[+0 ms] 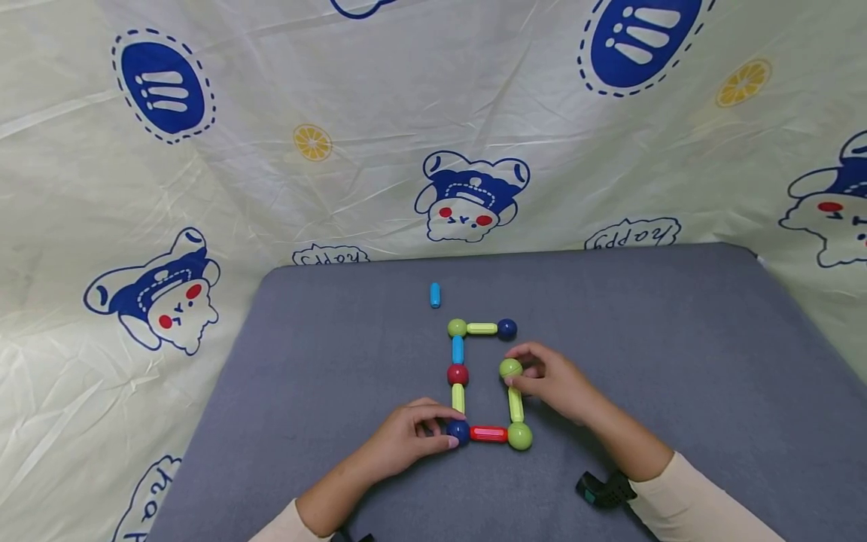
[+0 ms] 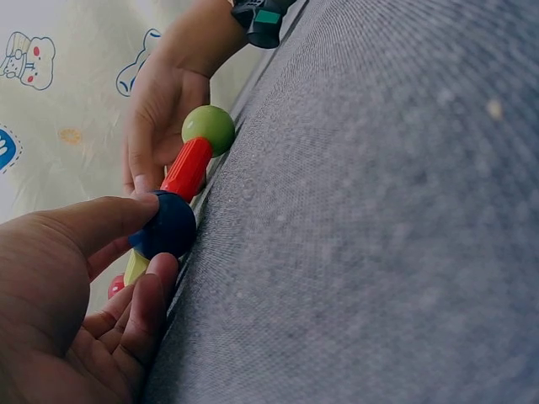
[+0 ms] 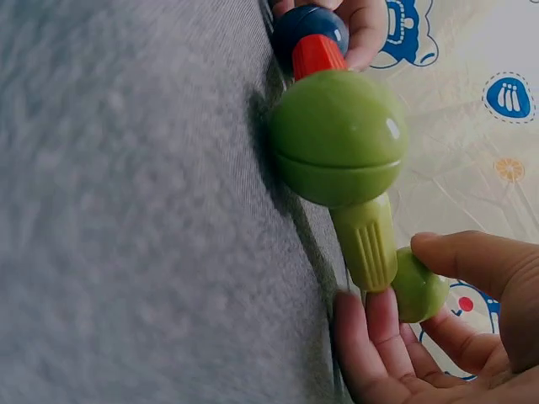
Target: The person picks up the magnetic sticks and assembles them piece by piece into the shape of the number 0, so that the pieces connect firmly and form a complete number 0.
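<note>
On the grey table lies a joined outline of balls and ribbed rods. My left hand pinches the dark blue ball at its near left corner. From that ball a red rod runs right to a green ball, and a yellow-green rod runs away to a red ball. My right hand holds another green ball between thumb and fingers, at the far end of a yellow-green rod. A gap separates this ball from the dark blue ball at the far right.
Beyond the red ball, a blue rod leads to a green ball and a yellow-green rod. One loose blue rod lies farther back. A printed cloth hangs behind the table's far edge.
</note>
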Tool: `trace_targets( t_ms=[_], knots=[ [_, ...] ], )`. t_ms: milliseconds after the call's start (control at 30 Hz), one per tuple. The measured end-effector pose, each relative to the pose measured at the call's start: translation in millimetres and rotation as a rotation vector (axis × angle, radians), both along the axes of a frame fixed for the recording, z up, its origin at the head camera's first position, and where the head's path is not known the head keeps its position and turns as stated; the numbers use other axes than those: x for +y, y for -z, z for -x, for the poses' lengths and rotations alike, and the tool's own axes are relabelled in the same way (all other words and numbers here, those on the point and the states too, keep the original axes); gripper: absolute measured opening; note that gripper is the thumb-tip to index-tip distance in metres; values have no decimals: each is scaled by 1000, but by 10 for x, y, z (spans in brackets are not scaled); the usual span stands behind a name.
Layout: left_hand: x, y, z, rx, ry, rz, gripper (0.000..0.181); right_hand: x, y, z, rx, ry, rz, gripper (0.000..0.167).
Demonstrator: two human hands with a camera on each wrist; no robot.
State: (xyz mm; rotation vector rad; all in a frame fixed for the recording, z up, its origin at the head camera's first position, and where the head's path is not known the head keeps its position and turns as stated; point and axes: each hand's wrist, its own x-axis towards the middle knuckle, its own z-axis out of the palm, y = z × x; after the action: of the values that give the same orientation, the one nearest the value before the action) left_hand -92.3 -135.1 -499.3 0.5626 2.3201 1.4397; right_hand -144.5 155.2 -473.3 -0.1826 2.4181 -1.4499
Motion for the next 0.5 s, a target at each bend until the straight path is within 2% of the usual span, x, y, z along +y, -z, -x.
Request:
trace_targets(
  t_ms=[133,233,500],
  knots=[
    [-1,2,-3,-7,-3,6,27,-6,31,-11,-38,-5,98,43],
    [-1,3,-4,-11,-5,11,27,-5,56,-13,-54,2,132,42],
    [-5,10,7,-2,1,3,29,-10,86,-5,-40,17,91,41]
  ],
)
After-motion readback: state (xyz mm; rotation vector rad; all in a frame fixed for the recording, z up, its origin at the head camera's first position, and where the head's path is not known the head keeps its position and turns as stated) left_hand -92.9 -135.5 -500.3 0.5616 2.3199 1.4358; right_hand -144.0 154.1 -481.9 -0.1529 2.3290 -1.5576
